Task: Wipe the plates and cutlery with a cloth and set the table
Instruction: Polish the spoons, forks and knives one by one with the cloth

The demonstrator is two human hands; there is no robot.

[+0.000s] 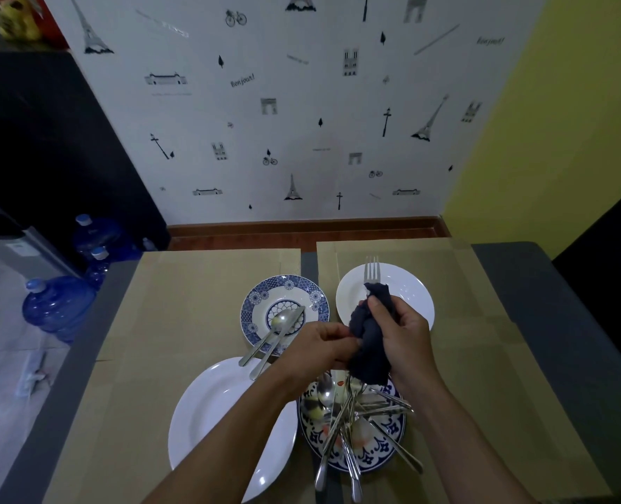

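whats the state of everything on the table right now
fork, tines up, shaft wrapped in cloth
cloth, bunched, gripped by right hand
left hand, fingers pinching the cloth's edge
small patterned plate, holding spoon and knife
small white plate, flat behind the hands
large white plate, bare where visible
large patterned plate, smeared, piled with cutlery

Left mat (163, 314) open from table edge to the plates; right mat (491, 340) open beyond small white plate (414, 285); far strip behind plates free. Centre blocked: left hand (316, 343), right hand (407, 340) and cloth (369, 343) over the gap between plates. Spoon (281, 317) and knife (276, 343) handles overhang blue plate (261, 285) toward big white plate (207, 431); cutlery pile (345, 423) sticks out past patterned plate (378, 456) on near side.
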